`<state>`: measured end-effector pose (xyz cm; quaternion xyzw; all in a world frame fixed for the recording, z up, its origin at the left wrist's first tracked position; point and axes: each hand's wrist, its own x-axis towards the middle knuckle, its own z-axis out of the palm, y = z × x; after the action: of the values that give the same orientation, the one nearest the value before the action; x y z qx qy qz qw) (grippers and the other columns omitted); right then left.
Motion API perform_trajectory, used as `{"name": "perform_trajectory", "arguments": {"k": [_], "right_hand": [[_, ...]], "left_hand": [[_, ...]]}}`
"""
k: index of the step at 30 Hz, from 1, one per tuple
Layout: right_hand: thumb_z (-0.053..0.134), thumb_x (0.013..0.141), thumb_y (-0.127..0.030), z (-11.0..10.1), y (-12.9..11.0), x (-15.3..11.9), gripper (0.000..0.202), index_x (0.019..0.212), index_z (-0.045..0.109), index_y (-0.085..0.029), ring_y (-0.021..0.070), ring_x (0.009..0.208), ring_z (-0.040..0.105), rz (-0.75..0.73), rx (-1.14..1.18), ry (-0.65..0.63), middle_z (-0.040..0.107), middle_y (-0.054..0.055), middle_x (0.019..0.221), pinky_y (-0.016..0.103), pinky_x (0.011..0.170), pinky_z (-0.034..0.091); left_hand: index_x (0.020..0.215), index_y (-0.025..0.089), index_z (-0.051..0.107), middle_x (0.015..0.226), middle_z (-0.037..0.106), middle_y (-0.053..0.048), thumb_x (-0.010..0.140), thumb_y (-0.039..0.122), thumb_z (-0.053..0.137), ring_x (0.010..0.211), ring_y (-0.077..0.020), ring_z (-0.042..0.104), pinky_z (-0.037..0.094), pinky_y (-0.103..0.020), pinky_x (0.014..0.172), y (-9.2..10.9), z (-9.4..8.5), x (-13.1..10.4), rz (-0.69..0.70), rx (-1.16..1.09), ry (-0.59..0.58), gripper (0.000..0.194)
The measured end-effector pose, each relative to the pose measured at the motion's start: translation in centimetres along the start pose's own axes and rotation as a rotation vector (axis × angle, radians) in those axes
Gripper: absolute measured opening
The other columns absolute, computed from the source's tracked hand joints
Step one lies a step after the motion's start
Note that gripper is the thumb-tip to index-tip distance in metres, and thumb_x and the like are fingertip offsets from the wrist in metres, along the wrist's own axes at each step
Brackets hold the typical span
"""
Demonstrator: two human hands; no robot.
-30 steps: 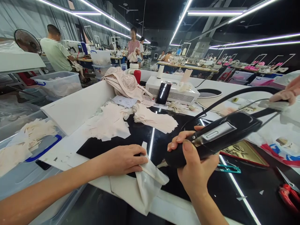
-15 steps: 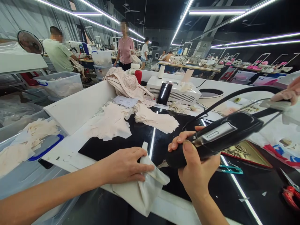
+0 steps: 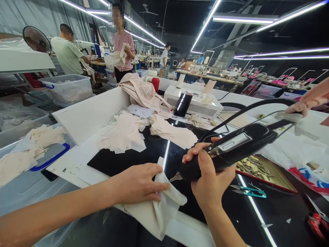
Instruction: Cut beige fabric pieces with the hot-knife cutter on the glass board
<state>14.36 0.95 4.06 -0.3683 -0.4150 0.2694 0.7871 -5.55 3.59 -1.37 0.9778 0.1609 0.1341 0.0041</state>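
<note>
My left hand [image 3: 141,183] is closed on a cream fabric piece [image 3: 164,209] that hangs over the table's front edge. My right hand [image 3: 210,171] grips a black handheld tool [image 3: 244,147], tilted, its rounded end close to the fabric. A cable runs from the tool's far end, where another person's hand [image 3: 303,103] touches it at the right. Behind my hands, cut cream pieces [image 3: 123,133] and a neat stack of cream pieces [image 3: 172,132] lie on the black tabletop [image 3: 151,157].
Teal snips [image 3: 253,191], red-handled scissors [image 3: 316,221] and a tray of seeds [image 3: 269,171] lie at the right. A white machine [image 3: 195,103] stands behind. Plastic bins [image 3: 68,89] are at left. A person in pink [image 3: 122,48] stands beyond the table.
The person in pink has moved left and nearer, with fabric raised. My right hand and the tool have shifted slightly left. The view has shifted slightly.
</note>
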Motion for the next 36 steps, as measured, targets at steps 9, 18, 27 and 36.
{"name": "perform_trajectory", "arguments": {"k": [9, 18, 27, 36], "right_hand": [[0.081, 0.08, -0.029, 0.8, 0.2, 0.3, 0.041, 0.109, 0.052, -0.027, 0.0125, 0.055, 0.06, -0.011, 0.029, 0.015, 0.063, -0.008, 0.075, 0.03, 0.053, 0.055], [0.08, 0.082, -0.028, 1.2, 0.7, 0.6, 0.04, 0.11, 0.053, -0.027, 0.0129, 0.057, 0.061, -0.03, 0.026, -0.011, 0.064, -0.008, 0.075, 0.031, 0.055, 0.055], [0.081, 0.083, -0.029, 1.5, 1.4, 0.8, 0.041, 0.112, 0.053, -0.028, 0.0127, 0.06, 0.062, 0.0, 0.01, -0.006, 0.063, -0.008, 0.079, 0.031, 0.057, 0.056], [0.085, 0.079, -0.027, 2.1, 1.7, 1.1, 0.044, 0.111, 0.055, -0.027, 0.0122, 0.057, 0.063, 0.006, 0.052, 0.029, 0.066, -0.008, 0.076, 0.029, 0.056, 0.058]], "left_hand": [[0.136, 0.03, 0.067, 0.135, 0.059, -0.014, 0.096, 0.049, 0.076, 0.111, -0.028, 0.067, 0.06, -0.037, 0.094, 0.1, 0.2, -0.1, -0.014, -0.022, 0.041, 0.045], [0.137, 0.03, 0.067, 0.133, 0.059, -0.015, 0.097, 0.049, 0.075, 0.11, -0.0286, 0.067, 0.06, -0.037, 0.09, 0.1, 0.2, 0.0, -0.009, -0.019, 0.053, 0.045], [0.139, 0.032, 0.066, 0.134, 0.058, -0.015, 0.1, 0.053, 0.07, 0.109, -0.0268, 0.066, 0.061, -0.036, 0.091, 0.0, 0.6, -0.2, 0.001, -0.016, 0.085, 0.045], [0.139, 0.034, 0.068, 0.135, 0.059, -0.015, 0.102, 0.056, 0.064, 0.115, -0.0276, 0.067, 0.06, -0.038, 0.097, 0.0, 1.1, -0.2, -0.014, -0.012, 0.073, 0.043]]}}
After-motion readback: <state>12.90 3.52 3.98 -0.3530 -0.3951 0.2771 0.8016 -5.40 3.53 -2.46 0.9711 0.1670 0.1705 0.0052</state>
